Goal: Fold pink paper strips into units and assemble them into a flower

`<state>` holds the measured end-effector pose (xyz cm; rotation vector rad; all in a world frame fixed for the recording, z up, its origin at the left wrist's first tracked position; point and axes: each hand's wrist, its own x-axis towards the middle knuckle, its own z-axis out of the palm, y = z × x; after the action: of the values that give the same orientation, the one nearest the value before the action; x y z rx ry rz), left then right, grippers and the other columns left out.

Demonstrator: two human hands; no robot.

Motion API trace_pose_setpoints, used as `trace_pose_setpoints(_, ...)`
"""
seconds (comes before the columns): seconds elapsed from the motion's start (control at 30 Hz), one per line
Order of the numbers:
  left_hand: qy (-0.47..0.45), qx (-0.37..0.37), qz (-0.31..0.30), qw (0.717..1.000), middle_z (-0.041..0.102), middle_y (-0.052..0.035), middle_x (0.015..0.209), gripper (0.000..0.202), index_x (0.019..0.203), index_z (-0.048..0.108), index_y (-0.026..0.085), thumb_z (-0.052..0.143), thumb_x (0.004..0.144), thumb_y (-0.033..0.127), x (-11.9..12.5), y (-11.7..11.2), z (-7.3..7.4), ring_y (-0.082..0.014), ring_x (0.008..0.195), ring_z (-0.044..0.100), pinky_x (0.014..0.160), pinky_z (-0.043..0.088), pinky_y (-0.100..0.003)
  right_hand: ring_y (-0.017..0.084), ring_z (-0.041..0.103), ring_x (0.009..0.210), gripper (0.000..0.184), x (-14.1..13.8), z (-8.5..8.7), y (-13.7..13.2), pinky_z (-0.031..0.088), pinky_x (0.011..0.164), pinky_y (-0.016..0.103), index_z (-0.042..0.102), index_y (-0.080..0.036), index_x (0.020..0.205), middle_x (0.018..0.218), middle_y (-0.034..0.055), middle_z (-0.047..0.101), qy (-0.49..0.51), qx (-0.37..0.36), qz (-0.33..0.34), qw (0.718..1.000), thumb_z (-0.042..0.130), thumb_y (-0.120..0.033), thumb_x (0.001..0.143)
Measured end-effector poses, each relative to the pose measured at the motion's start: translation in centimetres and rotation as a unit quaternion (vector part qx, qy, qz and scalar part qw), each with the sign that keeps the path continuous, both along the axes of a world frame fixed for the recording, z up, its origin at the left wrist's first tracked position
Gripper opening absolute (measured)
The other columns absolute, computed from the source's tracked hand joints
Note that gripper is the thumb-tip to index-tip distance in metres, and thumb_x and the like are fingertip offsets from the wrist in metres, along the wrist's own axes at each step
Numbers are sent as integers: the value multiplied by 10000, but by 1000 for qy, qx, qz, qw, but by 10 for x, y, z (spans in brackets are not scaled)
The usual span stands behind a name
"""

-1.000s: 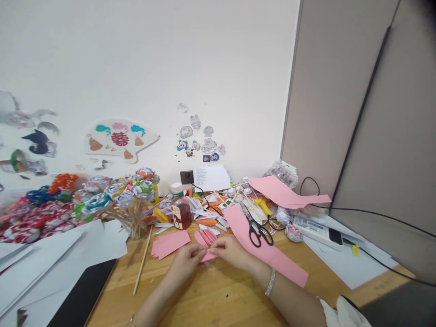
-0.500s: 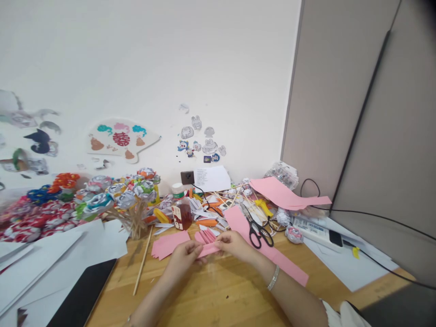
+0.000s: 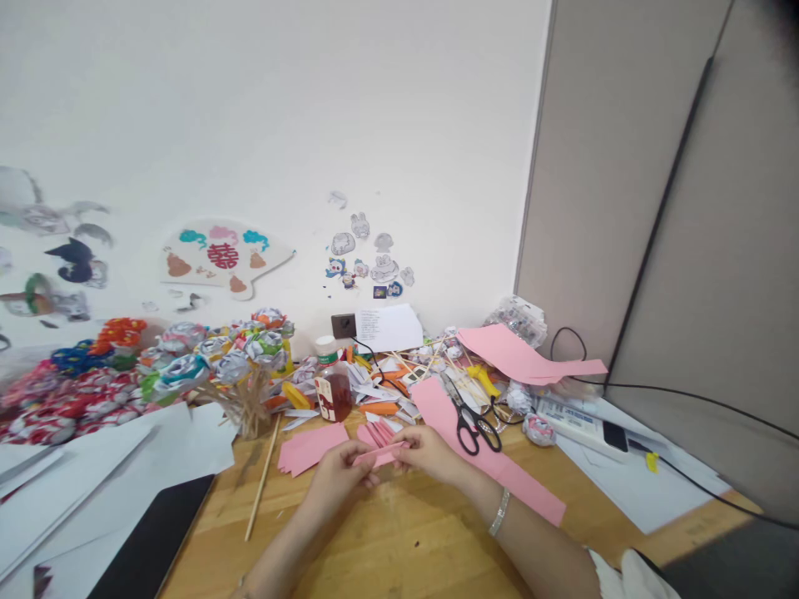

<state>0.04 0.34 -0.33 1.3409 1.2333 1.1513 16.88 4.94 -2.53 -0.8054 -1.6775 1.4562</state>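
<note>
The held paper strip (image 3: 382,454) is pink, the scissors (image 3: 463,409) black-handled.

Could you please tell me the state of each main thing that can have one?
Left hand: closed on the left end of a pink paper strip.
Right hand: closed on its right end.
Pink paper strip: held between both hands, apparently folded.
Black-handled scissors: lying down, unheld.
Labelled bottle: upright, capped, partly filled.
Wooden stick: lying flat.
</note>
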Motion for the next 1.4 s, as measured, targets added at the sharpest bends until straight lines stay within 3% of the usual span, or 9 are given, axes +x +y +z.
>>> trace_pose_setpoints(0.17, -90, -39, -31, 995, 634, -7, 487, 349, 750, 623, 120, 716, 518, 364, -1, -2, 7, -133, 452, 557, 466, 414, -221, 90, 524, 508, 329, 1, 8, -3, 427, 549, 237, 637, -122, 821, 583, -13, 578, 65, -28, 13, 997, 680, -369, 608)
trace_pose_setpoints(0.37, -152, -70, -29, 985, 669, -29, 580, 297, 690, 667, 120, 772, 480, 301, -3, -3, 7, -128, 541, 582, 550, 461, -230, 100, 543, 535, 371, 1, 7, -2, 431, 588, 252, 643, -122, 775, 612, 2, 606, 83, -52, 16, 995, 723, -408, 553)
trace_pose_setpoints(0.53, -151, -84, -52, 984, 679, -68, 644, 299, 720, 688, 94, 745, 547, 331, -4, -4, 8, -127, 588, 587, 568, 445, -213, 109, 552, 568, 394, 4, 7, -4, 435, 611, 260, 656, -110, 799, 637, 15, 620, 60, -44, 15, 997, 725, -413, 557)
trace_pose_setpoints(0.67, -78, -57, -47, 994, 655, -52, 562, 300, 650, 688, 90, 732, 530, 361, -2, -3, 10, -121, 519, 556, 528, 419, -215, 102, 541, 573, 375, 4, 5, -3, 433, 605, 252, 652, -105, 758, 634, 15, 606, 49, -33, 18, 998, 689, -443, 600)
trace_pose_setpoints(0.87, -14, -7, 39, 999, 563, 33, 419, 200, 620, 640, 122, 697, 499, 270, 2, -2, 6, -85, 379, 462, 412, 332, -192, 100, 495, 591, 379, -3, -5, 3, 401, 550, 218, 663, -139, 848, 670, -10, 557, 4, 56, -36, 998, 728, -376, 560)
trace_pose_setpoints(1.0, -12, -13, 55, 998, 575, 21, 399, 228, 550, 595, 136, 717, 424, 282, -1, -2, 12, -100, 372, 481, 408, 348, -202, 108, 500, 578, 309, -4, -8, 4, 388, 523, 215, 674, -152, 861, 681, 5, 575, -30, 103, -72, 992, 692, -339, 615)
trace_pose_setpoints(1.23, -101, 5, 80, 992, 617, 22, 442, 379, 699, 618, 143, 780, 396, 303, -6, 4, 8, -112, 433, 544, 491, 425, -214, 113, 523, 521, 317, -2, -4, 2, 406, 506, 224, 640, -117, 678, 583, 11, 594, -39, 82, -48, 995, 667, -429, 628)
trace_pose_setpoints(1.4, -187, -29, 90, 978, 662, -1, 548, 392, 715, 650, 137, 799, 400, 317, -6, 5, 5, -117, 527, 591, 576, 467, -217, 116, 547, 528, 348, -6, -7, -2, 425, 519, 227, 592, -127, 672, 585, 3, 599, -24, 68, -47, 996, 652, -467, 635)
